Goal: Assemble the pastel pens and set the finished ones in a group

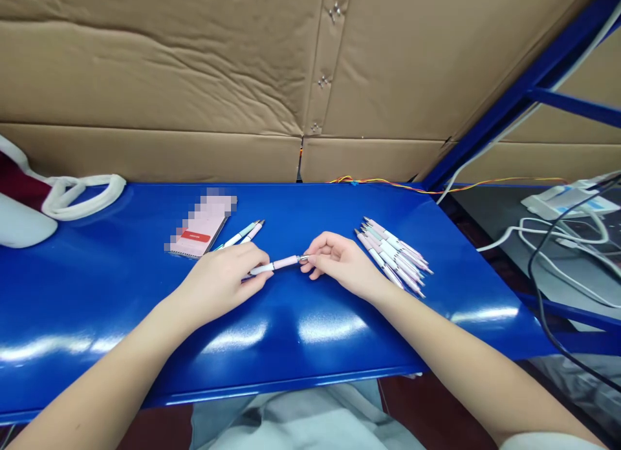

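The left hand (223, 283) is curled closed around one end of a pen (276, 266), its fingers folded over the barrel and hiding that end. The right hand (342, 264) is drawn in to a pinch, its fingertips (310, 259) pressed together on the pen's other end, by a small metal section. The pen lies almost level between the two hands, just above a glossy blue metal table (310, 211). Its barrel is smooth, slim and pale pink and white.

Just beside the right hand lies a loose pile of matching pens (392, 256), fanned out at a slant, with pink and pale green barrels among the white. Near the left hand, two more pens (245, 235) lie side by side, next to a spiral notepad (201, 227) with a red label, its upper part blurred out. Farther left are white rope handles (80, 194) on a dark red and white bag. Corrugated cardboard (145, 62) stands behind the table, with orange and yellow wires (388, 183) along its back edge. To the right, white and black cables (557, 243) trail beside a flat white object (567, 201).
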Demonstrator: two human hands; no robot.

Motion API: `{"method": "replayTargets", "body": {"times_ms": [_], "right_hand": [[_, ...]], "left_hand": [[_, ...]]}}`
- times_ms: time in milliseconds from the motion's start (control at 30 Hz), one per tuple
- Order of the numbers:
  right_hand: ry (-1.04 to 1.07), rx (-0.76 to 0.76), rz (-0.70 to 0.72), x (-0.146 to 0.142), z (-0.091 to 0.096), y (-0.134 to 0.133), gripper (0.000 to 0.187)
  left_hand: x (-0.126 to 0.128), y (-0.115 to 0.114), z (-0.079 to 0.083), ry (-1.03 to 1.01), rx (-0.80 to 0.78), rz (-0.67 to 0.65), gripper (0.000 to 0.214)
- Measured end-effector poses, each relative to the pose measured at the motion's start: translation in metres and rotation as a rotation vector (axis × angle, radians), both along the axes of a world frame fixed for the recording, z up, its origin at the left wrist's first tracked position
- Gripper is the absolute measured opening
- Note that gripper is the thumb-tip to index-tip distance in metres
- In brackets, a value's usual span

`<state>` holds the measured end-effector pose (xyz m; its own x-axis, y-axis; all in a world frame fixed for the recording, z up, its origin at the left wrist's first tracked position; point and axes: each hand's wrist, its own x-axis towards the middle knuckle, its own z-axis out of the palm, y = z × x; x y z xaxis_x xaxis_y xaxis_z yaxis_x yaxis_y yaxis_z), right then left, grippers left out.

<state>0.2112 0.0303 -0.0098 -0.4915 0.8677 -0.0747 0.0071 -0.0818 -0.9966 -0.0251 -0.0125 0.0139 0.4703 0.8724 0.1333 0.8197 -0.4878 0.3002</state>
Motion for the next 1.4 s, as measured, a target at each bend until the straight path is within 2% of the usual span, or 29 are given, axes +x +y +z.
{"method": "replayTargets", "body": {"times_ms": [167, 367, 633, 800, 900, 967, 1133, 1233, 1300, 1400], "right_hand": [[0.027, -0.042, -0.005, -0.002, 0.000, -0.001, 0.020], [-0.016, 0.019, 0.003, -0.002, 0.003, -0.003, 0.018], [-0.208, 0.207, -0.015, -0.004, 0.005, -0.009, 0.012], [-0.409, 0.379, 0.012, -0.003, 0.008, -0.008, 0.029], [-0.343, 0.382, 0.031, 0.000, 0.012, -0.008, 0.012], [-0.284, 0.336, 0.055, 0.002, 0.015, -0.009, 0.015], [-0.282, 0.226, 0.070, -0.001, 0.014, -0.011, 0.010], [-0.339, 0.308, 0.036, -0.002, 0.012, -0.009, 0.016], [-0.353, 0.370, 0.057, 0.000, 0.012, -0.008, 0.014], [-0.333, 0.418, 0.102, 0.004, 0.014, -0.007, 0.023]], "left_hand": [[0.002, -0.001, -0.001, 0.007, 0.003, -0.010, 0.020], [0.004, -0.002, -0.002, -0.002, 0.028, -0.027, 0.019], [0.005, -0.004, -0.001, -0.042, 0.105, -0.041, 0.018], [0.008, -0.004, -0.001, -0.050, 0.122, -0.071, 0.018], [0.009, -0.004, -0.001, -0.055, 0.124, -0.075, 0.018], [0.009, -0.005, 0.000, -0.061, 0.129, -0.083, 0.018], [0.010, -0.005, -0.001, -0.076, 0.131, -0.090, 0.018], [0.011, -0.005, -0.003, -0.072, 0.133, -0.107, 0.018], [0.011, -0.004, -0.003, -0.069, 0.120, -0.109, 0.017], [0.010, -0.003, -0.004, -0.080, 0.097, -0.076, 0.018]]}}
